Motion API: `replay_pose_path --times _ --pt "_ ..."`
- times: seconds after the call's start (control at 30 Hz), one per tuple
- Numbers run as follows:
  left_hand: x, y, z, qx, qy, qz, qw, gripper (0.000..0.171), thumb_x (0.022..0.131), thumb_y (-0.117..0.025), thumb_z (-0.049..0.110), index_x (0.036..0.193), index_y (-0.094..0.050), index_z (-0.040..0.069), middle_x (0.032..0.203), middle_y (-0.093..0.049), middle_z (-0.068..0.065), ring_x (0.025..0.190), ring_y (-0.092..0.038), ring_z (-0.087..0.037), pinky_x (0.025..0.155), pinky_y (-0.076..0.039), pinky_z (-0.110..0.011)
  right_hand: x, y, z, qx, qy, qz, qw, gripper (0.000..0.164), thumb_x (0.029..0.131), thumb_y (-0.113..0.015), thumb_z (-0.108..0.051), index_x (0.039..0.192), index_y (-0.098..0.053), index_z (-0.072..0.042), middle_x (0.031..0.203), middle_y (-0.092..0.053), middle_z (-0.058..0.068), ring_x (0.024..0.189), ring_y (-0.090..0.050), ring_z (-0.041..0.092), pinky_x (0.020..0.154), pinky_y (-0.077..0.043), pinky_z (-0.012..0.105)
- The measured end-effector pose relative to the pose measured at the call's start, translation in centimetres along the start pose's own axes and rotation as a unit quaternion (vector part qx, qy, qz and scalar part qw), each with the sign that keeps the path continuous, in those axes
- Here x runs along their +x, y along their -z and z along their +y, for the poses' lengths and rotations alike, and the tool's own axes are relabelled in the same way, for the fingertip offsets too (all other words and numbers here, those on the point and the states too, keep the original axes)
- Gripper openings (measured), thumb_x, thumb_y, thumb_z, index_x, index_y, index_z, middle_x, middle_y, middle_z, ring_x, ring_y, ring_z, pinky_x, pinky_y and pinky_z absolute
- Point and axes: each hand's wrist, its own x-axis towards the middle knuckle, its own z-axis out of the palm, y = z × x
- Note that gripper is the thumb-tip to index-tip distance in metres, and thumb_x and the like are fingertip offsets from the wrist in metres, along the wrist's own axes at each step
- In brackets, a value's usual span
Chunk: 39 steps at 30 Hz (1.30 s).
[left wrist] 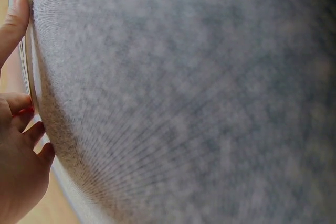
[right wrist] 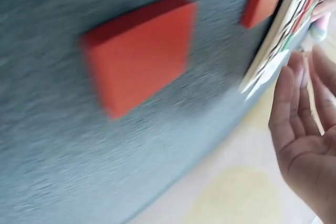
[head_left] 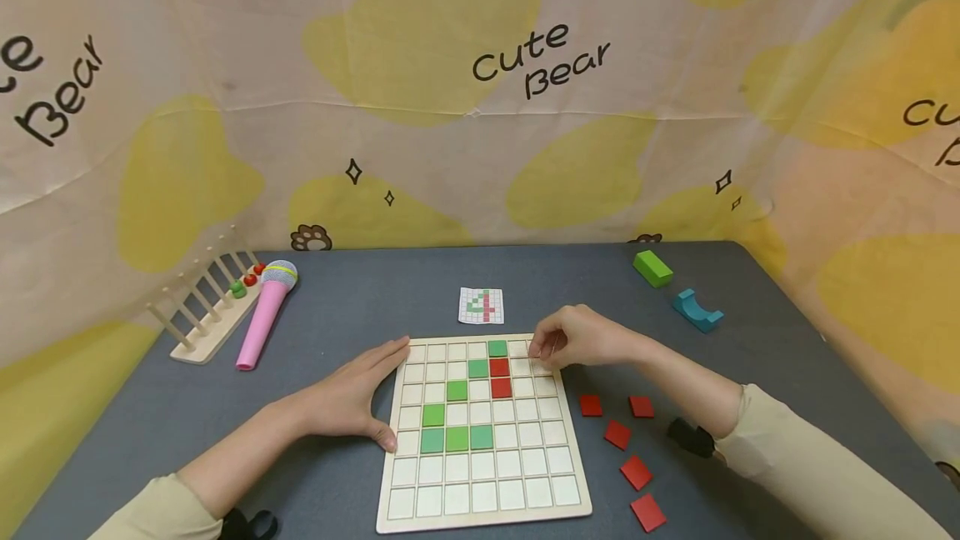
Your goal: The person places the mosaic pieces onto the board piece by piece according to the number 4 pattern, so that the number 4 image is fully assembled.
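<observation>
Cream cloth [head_left: 427, 48] with yellow patches and "Cute Bear" lettering hangs behind a grey table [head_left: 322, 494]; from where I stand, the head view shows the gridded board [head_left: 487, 517] with green tiles [head_left: 457, 439] and a red pair [head_left: 500, 388] in its cells, and five loose tiles [head_left: 617, 435], all red, on the table to its right; a small printed card [head_left: 482, 306] lies beyond the far edge. The left hand [head_left: 348, 394] spreads along the board's left side, thumb and fingertips at the rim; uneven pressure there, I'd say, could skid the board and jolt tiles out of line. The right hand [head_left: 581, 338] bends its fingers into a pinch over the far right corner; its forearm passes close to the loose tiles, so a low sleeve [head_left: 795, 452] or black strap [head_left: 692, 437] might sweep them about. Across to the left wrist view, a red sliver, which I take for a held tile [left wrist: 23, 112], shows between the right hand's fingertips; pinched so slightly, it could slip, drop askew or catch on a ridge. Through the right wrist view, one loose tile looms blurred and another sits just beside the board; no held tile can be made out there; a dipping wrist could knock either one.
</observation>
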Motion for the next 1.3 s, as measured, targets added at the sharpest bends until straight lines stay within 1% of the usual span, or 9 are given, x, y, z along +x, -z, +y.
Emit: replay_pose_path --times 0.17,0.27,0.47,0.6,0.77,0.93,1.1,1.3 --pt "0.1 0.0 0.0 -0.005 0.005 -0.002 1.0000 0.127 0.059 -0.083 0.065 0.154 -0.029 0.000 0.164 -0.024 -0.017 0.149 -0.027 -0.044 0.113 -0.030 -0.065 -0.9 0.5 2.0 0.022 0.015 -0.043 0.999 0.016 0.082 -0.077 -0.008 0.098 -0.074 -0.010 0.088 -0.072 0.004 0.078 -0.063 0.005 0.073 -0.055 0.020" --pt "0.2 -0.1 -0.1 -0.005 0.010 -0.005 0.9999 0.127 0.059 -0.082 0.066 0.154 -0.029 0.001 0.165 -0.023 -0.016 0.150 -0.026 -0.043 0.114 -0.029 -0.064 -1.5 0.8 2.9 0.040 0.015 -0.072 0.996 0.018 0.084 -0.076 -0.007 0.101 -0.074 -0.011 0.092 -0.073 0.007 0.079 -0.064 0.007 0.075 -0.056 0.022" --pt "0.2 -0.1 -0.2 -0.003 0.013 -0.007 0.9999 0.128 0.058 -0.082 0.067 0.154 -0.028 0.002 0.165 -0.023 -0.016 0.150 -0.027 -0.042 0.115 -0.029 -0.064 -2.3 1.4 4.0 0.068 0.000 -0.120 0.990 0.025 0.080 -0.075 0.000 0.103 -0.075 -0.011 0.094 -0.072 0.012 0.082 -0.064 0.012 0.074 -0.057 0.023" --pt "0.2 -0.2 -0.3 -0.004 0.013 -0.005 0.9999 0.128 0.058 -0.082 0.067 0.154 -0.029 0.002 0.165 -0.022 -0.015 0.150 -0.027 -0.042 0.115 -0.030 -0.064 -2.6 1.6 4.2 0.074 0.001 -0.146 0.986 0.029 0.078 -0.074 0.004 0.103 -0.076 -0.011 0.095 -0.072 0.014 0.085 -0.064 0.017 0.076 -0.056 0.024" --pt "0.2 -0.2 -0.3 -0.005 0.012 -0.004 0.9999 0.128 0.058 -0.082 0.067 0.154 -0.029 0.002 0.165 -0.023 -0.015 0.150 -0.027 -0.041 0.115 -0.030 -0.064 -2.8 1.5 4.5 0.070 0.015 -0.163 0.984 0.032 0.076 -0.073 0.007 0.102 -0.077 -0.012 0.097 -0.072 0.012 0.085 -0.063 0.016 0.076 -0.056 0.024" --pt "0.1 -0.1 -0.1 -0.007 0.007 -0.001 1.0000 0.127 0.059 -0.082 0.066 0.154 -0.029 0.001 0.165 -0.024 -0.016 0.149 -0.027 -0.043 0.114 -0.030 -0.064 -2.8 1.3 4.5 0.066 0.017 -0.173 0.983 0.036 0.073 -0.073 0.009 0.101 -0.078 -0.012 0.098 -0.069 0.012 0.084 -0.060 0.015 0.075 -0.054 0.022" --pt "0.0 0.1 0.1 -0.002 0.000 0.002 1.0000 0.125 0.059 -0.083 0.064 0.154 -0.030 0.001 0.164 -0.024 -0.018 0.148 -0.029 -0.045 0.112 -0.031 -0.066 -2.8 1.1 4.5 0.059 0.016 -0.175 0.983 0.038 0.071 -0.074 0.010 0.099 -0.079 -0.015 0.095 -0.067 0.011 0.083 -0.057 0.015 0.073 -0.052 0.021" --pt "0.0 0.2 0.2 -0.007 0.009 -0.005 0.9999 0.126 0.059 -0.083 0.064 0.154 -0.028 0.001 0.165 -0.023 -0.017 0.149 -0.027 -0.044 0.114 -0.030 -0.065 -2.9 1.0 4.6 0.053 0.020 -0.172 0.983 0.035 0.072 -0.076 0.007 0.099 -0.079 -0.016 0.094 -0.066 0.012 0.082 -0.057 0.014 0.072 -0.052 0.021"
